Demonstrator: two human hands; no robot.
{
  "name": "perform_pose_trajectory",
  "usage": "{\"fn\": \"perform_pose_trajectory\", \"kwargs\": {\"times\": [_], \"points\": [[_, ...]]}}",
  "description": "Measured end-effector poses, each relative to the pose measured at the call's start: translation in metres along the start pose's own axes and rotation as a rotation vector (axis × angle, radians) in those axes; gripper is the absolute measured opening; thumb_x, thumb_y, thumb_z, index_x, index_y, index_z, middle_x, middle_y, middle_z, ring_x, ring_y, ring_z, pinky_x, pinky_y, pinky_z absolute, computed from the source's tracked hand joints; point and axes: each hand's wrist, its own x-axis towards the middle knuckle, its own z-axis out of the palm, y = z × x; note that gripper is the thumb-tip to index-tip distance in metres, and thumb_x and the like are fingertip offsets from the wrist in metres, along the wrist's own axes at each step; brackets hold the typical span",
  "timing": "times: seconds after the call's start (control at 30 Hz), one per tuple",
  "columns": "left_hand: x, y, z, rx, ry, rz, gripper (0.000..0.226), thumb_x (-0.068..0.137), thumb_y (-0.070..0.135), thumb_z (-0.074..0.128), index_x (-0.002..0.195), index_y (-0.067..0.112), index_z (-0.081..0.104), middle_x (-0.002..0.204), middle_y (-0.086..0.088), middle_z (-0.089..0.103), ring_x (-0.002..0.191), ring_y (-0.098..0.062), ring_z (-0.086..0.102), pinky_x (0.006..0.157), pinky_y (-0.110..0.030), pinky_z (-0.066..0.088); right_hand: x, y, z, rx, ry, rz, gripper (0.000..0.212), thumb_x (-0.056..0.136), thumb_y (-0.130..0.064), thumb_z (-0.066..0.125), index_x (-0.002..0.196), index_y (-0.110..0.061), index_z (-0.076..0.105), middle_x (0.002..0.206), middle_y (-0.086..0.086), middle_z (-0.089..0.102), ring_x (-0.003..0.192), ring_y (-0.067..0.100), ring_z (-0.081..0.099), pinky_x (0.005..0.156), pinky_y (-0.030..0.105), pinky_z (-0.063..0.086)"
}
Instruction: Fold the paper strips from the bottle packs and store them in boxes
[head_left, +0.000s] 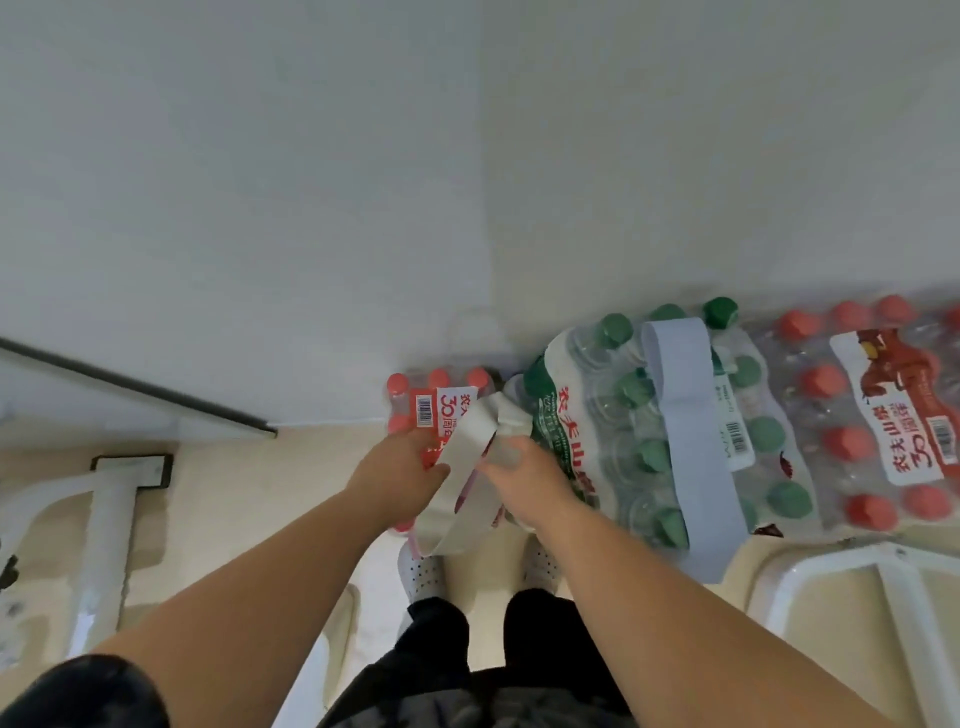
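A white paper strip with a pink underside loops up from a red-capped bottle pack on the floor by the wall. My left hand grips the strip's left side. My right hand holds its right end, fingers curled round the paper. To the right lies a green-capped bottle pack with a pale blue paper strip across it. Further right sits another red-capped pack with a red and white label.
White walls meet in a corner behind the packs. White metal frames stand at the left and lower right. My white shoes are on the beige floor just below the strip. No box is in view.
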Motion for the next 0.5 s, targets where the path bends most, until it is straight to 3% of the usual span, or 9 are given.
{"fn": "perform_pose_trajectory", "kwargs": {"times": [0.1,0.17,0.23,0.3,0.4,0.5], "points": [[0.023,-0.003,0.014,0.131,-0.058,0.084,0.052,0.092,0.044,0.056,0.141,0.029,0.049,0.148,0.0,0.048,0.129,-0.027,0.05,0.108,-0.043,0.045,0.015,0.002,0.002,0.094,-0.001,0.036,0.047,0.094,-0.03,0.064,0.138,-0.019,0.051,0.116,0.003,0.056,0.102,0.022,0.058,0.079,0.035,0.057],[0.031,-0.005,0.021,0.226,-0.119,0.109,0.054,0.094,0.043,0.054,0.145,0.028,0.045,0.153,-0.002,0.039,0.137,-0.029,0.041,0.111,-0.048,0.041,0.026,0.001,0.008,0.137,0.002,0.042,0.042,0.092,-0.034,0.065,0.132,-0.028,0.053,0.111,-0.002,0.057,0.1,0.021,0.06,0.071,0.034,0.058],[0.03,-0.006,0.026,0.336,-0.143,0.135,0.055,0.093,0.043,0.053,0.145,0.027,0.044,0.154,-0.003,0.033,0.137,-0.032,0.037,0.108,-0.05,0.043,0.034,-0.001,0.015,0.171,0.007,0.055,0.04,0.081,-0.047,0.067,0.117,-0.032,0.058,0.108,-0.002,0.066,0.097,0.022,0.066,0.078,0.042,0.061],[0.026,-0.01,0.029,0.42,-0.129,0.169,0.057,0.092,0.044,0.053,0.146,0.029,0.043,0.155,-0.003,0.028,0.138,-0.033,0.033,0.106,-0.049,0.044,0.044,0.003,0.021,0.222,0.032,0.031,0.053,0.071,-0.058,0.065,0.117,-0.032,0.062,0.111,-0.002,0.068,0.097,0.021,0.068,0.086,0.044,0.06],[0.021,-0.016,0.03,0.385,-0.145,0.166,0.06,0.091,0.042,0.055,0.148,0.03,0.039,0.159,-0.001,0.022,0.144,-0.032,0.024,0.108,-0.049,0.041,0.037,-0.002,0.02,0.199,0.122,-0.005,0.043,0.087,-0.042,0.065,0.127,-0.024,0.063,0.118,-0.001,0.054,0.104,0.017,0.057,0.089,0.034,0.049],[0.017,-0.016,0.023,0.242,-0.121,0.145,0.058,0.091,0.039,0.058,0.146,0.029,0.042,0.157,0.0,0.033,0.142,-0.029,0.032,0.112,-0.049,0.039,0.024,-0.002,0.015,0.176,0.2,-0.038,0.045,0.094,-0.03,0.063,0.137,-0.017,0.059,0.132,0.003,0.051,0.12,0.021,0.052,0.105,0.04,0.046]]}}
